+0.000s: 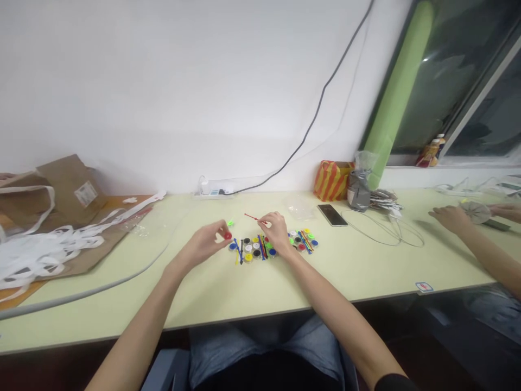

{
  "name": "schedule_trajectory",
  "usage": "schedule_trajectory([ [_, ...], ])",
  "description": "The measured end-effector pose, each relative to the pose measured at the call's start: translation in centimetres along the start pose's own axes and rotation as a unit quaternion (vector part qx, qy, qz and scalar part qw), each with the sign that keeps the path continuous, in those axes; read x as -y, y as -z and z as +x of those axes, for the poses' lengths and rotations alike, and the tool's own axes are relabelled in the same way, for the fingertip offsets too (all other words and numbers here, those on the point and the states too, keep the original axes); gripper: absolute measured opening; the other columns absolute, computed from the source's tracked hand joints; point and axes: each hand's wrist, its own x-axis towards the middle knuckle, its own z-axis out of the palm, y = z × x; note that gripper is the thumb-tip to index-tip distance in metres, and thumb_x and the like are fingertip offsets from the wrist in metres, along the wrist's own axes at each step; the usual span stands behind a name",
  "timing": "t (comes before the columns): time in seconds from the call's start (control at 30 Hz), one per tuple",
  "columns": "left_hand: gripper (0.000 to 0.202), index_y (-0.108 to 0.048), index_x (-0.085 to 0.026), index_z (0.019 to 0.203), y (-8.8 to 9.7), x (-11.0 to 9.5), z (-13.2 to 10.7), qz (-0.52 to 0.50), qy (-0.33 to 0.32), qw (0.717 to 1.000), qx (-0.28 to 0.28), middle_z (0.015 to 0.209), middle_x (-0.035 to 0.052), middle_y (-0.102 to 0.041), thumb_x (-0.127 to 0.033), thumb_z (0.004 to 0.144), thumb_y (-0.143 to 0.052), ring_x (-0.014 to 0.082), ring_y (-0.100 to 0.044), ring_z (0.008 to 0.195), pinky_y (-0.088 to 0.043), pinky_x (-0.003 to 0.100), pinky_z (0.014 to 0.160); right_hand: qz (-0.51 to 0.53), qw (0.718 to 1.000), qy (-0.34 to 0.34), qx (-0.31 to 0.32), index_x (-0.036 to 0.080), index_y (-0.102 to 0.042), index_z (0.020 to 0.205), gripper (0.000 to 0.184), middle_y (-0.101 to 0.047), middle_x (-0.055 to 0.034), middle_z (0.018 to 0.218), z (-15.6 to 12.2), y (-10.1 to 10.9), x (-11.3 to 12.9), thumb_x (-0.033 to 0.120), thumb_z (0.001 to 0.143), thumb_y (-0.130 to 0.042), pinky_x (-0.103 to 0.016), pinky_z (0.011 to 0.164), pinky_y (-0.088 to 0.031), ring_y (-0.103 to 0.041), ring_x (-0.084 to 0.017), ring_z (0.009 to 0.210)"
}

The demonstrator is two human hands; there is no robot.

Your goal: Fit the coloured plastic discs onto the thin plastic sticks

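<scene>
Apparently, left hand (207, 244) pinching red disc (227, 235), right hand (277, 232) pinching red stick (253, 218)

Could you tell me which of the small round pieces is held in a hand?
The red round piece, pinched by the left hand; the others lie clustered on the table.

Only one camera, worn on my head — it looks forward and down at the table (366, 271), near its front edge, up to the white wall (163, 81) and a window (480, 98) at right.
</scene>
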Motion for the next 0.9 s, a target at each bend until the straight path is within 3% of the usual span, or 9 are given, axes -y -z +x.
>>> schedule_trajectory([
  [0.1,0.023,-0.048,-0.022,0.081,-1.3,-1.0,3.5,-0.073,-0.026,0.993,-0.088,0.078,-0.0003,-0.063,-0.036,0.080,-0.067,0.0164,-0.061,0.069,-0.047,0.027,0.062,0.096,0.994,-0.052,-0.025,0.022,-0.077,0.076,0.008,-0.074,-0.0058,0.088,0.1,0.2,0.2,0.019,0.081,-0.070,-0.039,0.094,-0.042,-0.061,-0.023,0.091],
  [0.17,0.028,-0.044,-0.022,0.082,-3.1,-1.6,5.5,-0.191,0.000,0.975,-0.113,0.071,-0.0019,-0.060,-0.036,0.078,-0.068,0.0152,-0.061,0.060,-0.047,0.025,0.055,0.143,0.986,-0.082,-0.032,0.022,-0.077,0.076,0.007,-0.074,-0.0060,0.087,0.2,0.3,0.0,0.023,0.078,-0.071,-0.037,0.090,-0.046,-0.062,-0.022,0.086],
  [0.27,0.030,-0.037,-0.023,0.091,-6.2,-2.1,7.2,-0.221,0.022,0.965,-0.142,0.066,-0.0038,-0.059,-0.044,0.087,-0.058,0.0143,-0.060,0.049,-0.045,0.023,0.048,0.185,0.974,-0.123,-0.041,0.019,-0.076,0.078,0.015,-0.074,-0.0071,0.083,0.6,0.6,-0.5,0.032,0.075,-0.072,-0.033,0.074,-0.050,-0.061,-0.019,0.071],
  [0.4,0.028,-0.041,-0.023,0.104,-8.4,-1.6,6.8,-0.192,0.025,0.965,-0.176,0.069,-0.0038,-0.061,-0.046,0.093,-0.052,0.0128,-0.059,0.050,-0.045,0.023,0.052,0.254,0.948,-0.185,-0.055,0.015,-0.077,0.083,0.031,-0.072,-0.0071,0.073,1.0,1.1,-1.1,0.042,0.069,-0.076,-0.030,0.060,-0.047,-0.055,-0.015,0.058],
  [0.53,0.028,-0.058,-0.022,0.094,-8.4,-0.4,5.6,-0.110,0.008,0.979,-0.173,0.064,-0.0039,-0.060,-0.048,0.087,-0.063,0.0139,-0.057,0.057,-0.045,0.026,0.063,0.336,0.913,-0.228,-0.044,0.013,-0.077,0.086,0.041,-0.067,-0.0040,0.067,0.8,1.2,-0.8,0.048,0.064,-0.080,-0.026,0.054,-0.043,-0.047,-0.011,0.053],
  [0.73,0.033,-0.068,-0.020,0.099,-8.9,0.3,5.8,-0.058,-0.009,0.985,-0.164,0.073,0.0003,-0.065,-0.051,0.091,-0.059,0.0159,-0.059,0.066,-0.045,0.027,0.069,0.426,0.868,-0.253,0.017,0.015,-0.077,0.084,0.043,-0.071,-0.0053,0.076,0.3,0.8,0.6,0.046,0.055,-0.088,-0.024,0.052,-0.039,-0.044,-0.008,0.052],
  [0.9,0.040,-0.068,-0.020,0.096,-9.6,-0.2,5.7,-0.057,-0.021,0.985,-0.162,0.072,0.0001,-0.064,-0.057,0.094,-0.055,0.0152,-0.058,0.063,-0.044,0.027,0.067,0.448,0.856,-0.256,0.036,0.015,-0.075,0.084,0.043,-0.068,-0.0026,0.072,0.1,0.8,1.0,0.047,0.058,-0.087,-0.023,0.050,-0.037,-0.043,-0.007,0.050],
])
